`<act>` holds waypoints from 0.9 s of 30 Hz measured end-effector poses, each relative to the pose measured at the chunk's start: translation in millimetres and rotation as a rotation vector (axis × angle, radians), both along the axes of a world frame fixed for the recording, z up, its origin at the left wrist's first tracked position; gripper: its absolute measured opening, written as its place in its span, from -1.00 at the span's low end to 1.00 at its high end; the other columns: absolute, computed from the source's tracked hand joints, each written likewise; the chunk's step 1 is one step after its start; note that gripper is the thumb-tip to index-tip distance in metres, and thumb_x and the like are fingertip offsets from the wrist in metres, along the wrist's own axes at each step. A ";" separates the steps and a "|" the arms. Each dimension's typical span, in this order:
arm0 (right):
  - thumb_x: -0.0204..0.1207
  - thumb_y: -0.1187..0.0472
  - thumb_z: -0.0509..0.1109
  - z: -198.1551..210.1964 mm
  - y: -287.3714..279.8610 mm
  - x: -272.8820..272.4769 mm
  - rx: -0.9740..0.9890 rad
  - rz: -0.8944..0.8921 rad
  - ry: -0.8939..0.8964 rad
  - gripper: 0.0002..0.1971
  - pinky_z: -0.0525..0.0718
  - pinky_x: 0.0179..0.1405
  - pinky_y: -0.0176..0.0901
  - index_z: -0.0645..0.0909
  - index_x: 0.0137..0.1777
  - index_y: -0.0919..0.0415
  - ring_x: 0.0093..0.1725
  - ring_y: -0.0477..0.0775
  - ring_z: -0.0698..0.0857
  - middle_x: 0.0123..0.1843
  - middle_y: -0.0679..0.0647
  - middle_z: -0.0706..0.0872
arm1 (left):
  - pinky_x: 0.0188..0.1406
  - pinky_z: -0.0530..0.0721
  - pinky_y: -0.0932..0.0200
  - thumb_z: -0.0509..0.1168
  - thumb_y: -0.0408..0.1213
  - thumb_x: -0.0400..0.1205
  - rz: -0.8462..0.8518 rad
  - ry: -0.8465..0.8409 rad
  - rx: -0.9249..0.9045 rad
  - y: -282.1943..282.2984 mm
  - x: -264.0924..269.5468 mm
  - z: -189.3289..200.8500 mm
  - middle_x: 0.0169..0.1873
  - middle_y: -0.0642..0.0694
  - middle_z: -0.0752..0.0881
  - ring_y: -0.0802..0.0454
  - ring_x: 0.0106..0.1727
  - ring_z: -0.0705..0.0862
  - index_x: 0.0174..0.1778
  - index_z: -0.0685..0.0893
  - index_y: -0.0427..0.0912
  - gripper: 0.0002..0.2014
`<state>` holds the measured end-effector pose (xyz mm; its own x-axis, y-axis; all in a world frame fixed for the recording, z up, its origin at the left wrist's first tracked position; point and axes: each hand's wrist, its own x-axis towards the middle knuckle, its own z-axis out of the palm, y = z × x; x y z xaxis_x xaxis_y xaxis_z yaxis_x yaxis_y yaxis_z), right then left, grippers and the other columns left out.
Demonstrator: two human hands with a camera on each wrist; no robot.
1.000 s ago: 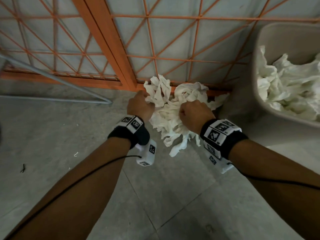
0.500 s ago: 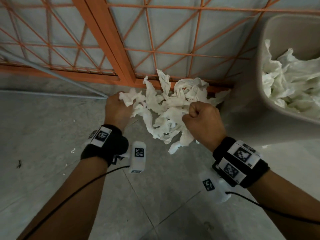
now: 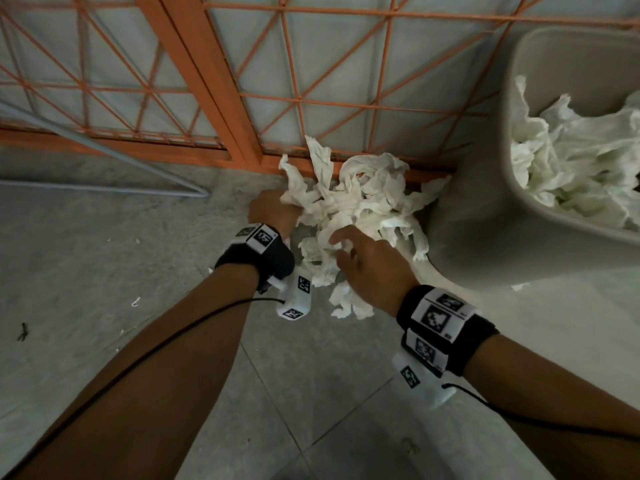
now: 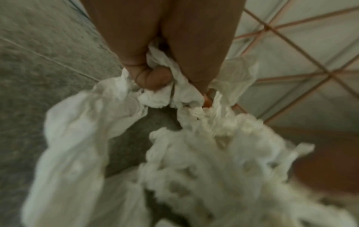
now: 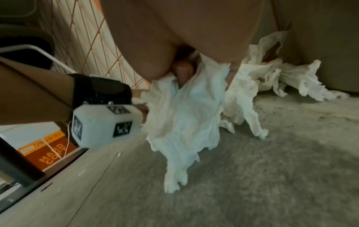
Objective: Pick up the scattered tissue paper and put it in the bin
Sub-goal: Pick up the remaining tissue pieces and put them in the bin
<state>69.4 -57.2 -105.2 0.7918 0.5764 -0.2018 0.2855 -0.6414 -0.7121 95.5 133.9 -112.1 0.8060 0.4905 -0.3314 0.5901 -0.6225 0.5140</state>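
Against the orange wire-mesh fence [image 3: 214, 64], on grey tiled floor [image 3: 121, 271], stands a beige plastic bin [image 3: 485, 220], smooth-walled, already holding crumpled white tissue. Just left of its base lies the tissue paper [image 3: 360, 202], a loose tangle of thin, creased, torn strips, partly lifted, with some ends trailing on the floor. Judged weightless, soft and tear-prone, it should compress readily; bunching the middle would handle better than pulling at ends. Left hand [image 3: 273, 213] has fingers curled tight around a wad at the pile's left edge. Right hand [image 3: 367, 265] pinches a hanging sheet between thumb and fingers at the near side.
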 end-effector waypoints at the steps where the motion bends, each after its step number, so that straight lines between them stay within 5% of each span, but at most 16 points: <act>1: 0.64 -0.02 0.15 -1.4 0.1 -3.4 -0.044 0.009 -0.024 -0.79 0.69 -0.16 0.00 0.46 0.24 -0.13 -0.24 0.08 0.71 -0.29 -0.09 0.70 | 0.07 0.60 0.00 0.26 -0.16 0.67 0.033 -0.047 -0.028 2.4 -1.0 0.8 0.09 -0.31 0.77 -0.29 0.15 0.71 -0.09 0.72 -0.26 -0.76; 3: 0.59 -0.19 0.17 -3.6 2.2 -8.2 -0.129 0.031 -0.072 -0.69 0.69 -0.06 0.01 0.43 0.28 -0.18 -0.14 0.09 0.75 -0.21 -0.09 0.77 | 0.22 0.65 -0.05 0.34 -0.13 0.60 0.195 -0.193 -0.156 10.6 -8.2 6.0 0.12 -0.28 0.78 -0.23 0.18 0.72 0.03 0.75 -0.25 -0.74; 5: 0.52 -0.29 0.19 -6.6 6.4 -10.9 -0.205 0.107 -0.113 -0.56 0.68 -0.05 0.01 0.33 0.36 -0.23 -0.07 0.11 0.76 -0.13 -0.03 0.81 | 0.17 0.70 -0.04 0.37 -0.04 0.50 0.349 -0.339 -0.298 18.0 -22.2 15.6 0.02 -0.21 0.80 -0.15 0.09 0.76 -0.05 0.77 -0.13 -0.74; 7: 0.52 -0.27 0.22 -11.0 12.0 -10.7 -0.300 0.188 -0.141 -0.51 0.61 -0.10 -0.05 0.30 0.43 -0.24 -0.02 0.15 0.75 -0.02 0.01 0.79 | -0.14 0.72 0.09 0.35 -0.13 0.46 0.348 -0.451 -0.388 24.6 -38.9 24.6 -0.17 -0.15 0.78 -0.08 -0.12 0.75 -0.19 0.73 -0.12 -0.85; 10: 0.59 -0.15 0.18 -16.1 16.9 -9.0 -0.411 0.241 -0.249 -0.68 0.60 -0.15 -0.04 0.54 0.28 -0.13 -0.03 0.18 0.75 0.02 0.05 0.78 | -0.43 0.68 0.13 0.26 -0.29 0.45 0.303 -0.478 -0.357 31.8 -63.2 32.1 -0.21 -0.19 0.74 -0.14 -0.21 0.73 -0.09 0.65 -0.23 -0.82; 12: 0.61 -0.09 0.15 -15.5 13.9 -9.5 -0.382 0.224 -0.236 -0.69 0.67 -0.14 -0.02 0.64 0.12 0.00 -0.07 0.19 0.75 -0.04 0.06 0.78 | -0.35 0.73 -0.01 0.20 -0.33 0.45 0.260 -0.453 -0.255 33.4 -76.4 33.9 -0.20 -0.08 0.71 -0.16 -0.18 0.73 -0.02 0.56 -0.07 -0.79; 14: 0.59 -0.06 0.17 -12.8 7.0 -11.4 -0.280 0.161 -0.174 -0.71 0.66 -0.17 -0.02 0.63 -0.02 0.10 -0.16 0.16 0.72 -0.15 0.05 0.76 | -0.27 0.64 0.08 0.19 -0.39 0.50 0.130 -0.409 -0.130 27.6 -88.7 32.9 -0.18 -0.03 0.70 -0.11 -0.17 0.70 0.08 0.52 -0.01 -0.72; 17: 0.51 0.02 0.27 -8.7 -3.0 -13.3 -0.104 0.009 -0.097 -0.75 0.55 -0.31 -0.09 0.55 -0.29 0.17 -0.30 0.10 0.63 -0.34 0.00 0.63 | -0.13 0.56 0.20 0.30 -0.18 0.51 -0.102 -0.215 -0.053 8.4 -102.8 19.8 -0.02 -0.07 0.75 -0.09 -0.07 0.71 0.30 0.47 0.05 -0.59; 20: 0.37 0.16 0.33 -11.2 -8.6 -9.9 0.080 -0.085 -0.091 -0.78 0.43 -0.36 -0.12 0.42 -0.44 0.16 -0.34 0.10 0.53 -0.37 0.02 0.51 | 0.13 0.56 0.09 0.45 -0.01 0.49 -0.202 0.008 -0.016 -4.1 -112.1 -10.6 0.28 -0.08 0.67 -0.13 0.24 0.66 0.46 0.42 0.07 -0.38; 23: 0.28 0.42 0.36 -9.5 -14.8 -4.6 0.169 -0.186 -0.095 -0.74 0.34 -0.39 -0.19 0.37 -0.43 0.12 -0.28 0.11 0.50 -0.33 0.10 0.49 | 0.07 0.56 0.00 0.43 -0.12 0.50 -0.186 0.011 0.104 -7.5 -118.5 -26.4 0.14 -0.22 0.69 -0.26 0.18 0.66 0.19 0.62 -0.18 -0.61; 27: 0.25 0.50 0.21 -5.2 -23.0 -1.0 0.230 -0.286 -0.083 -0.83 0.56 -0.23 -0.02 0.55 -0.38 0.26 -0.18 0.22 0.60 -0.27 0.22 0.64 | -0.22 0.55 0.04 0.37 -0.20 0.34 -0.220 -0.188 0.125 -2.2 -123.9 -18.9 -0.17 -0.32 0.61 -0.28 -0.20 0.66 -0.20 0.64 -0.36 -0.73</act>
<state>68.5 -80.2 -110.3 0.9357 0.3522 -0.0211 0.1806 -0.5294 -0.8290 -28.4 131.7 -131.0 0.9387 0.3251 -0.1144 0.3361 -0.7900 0.5127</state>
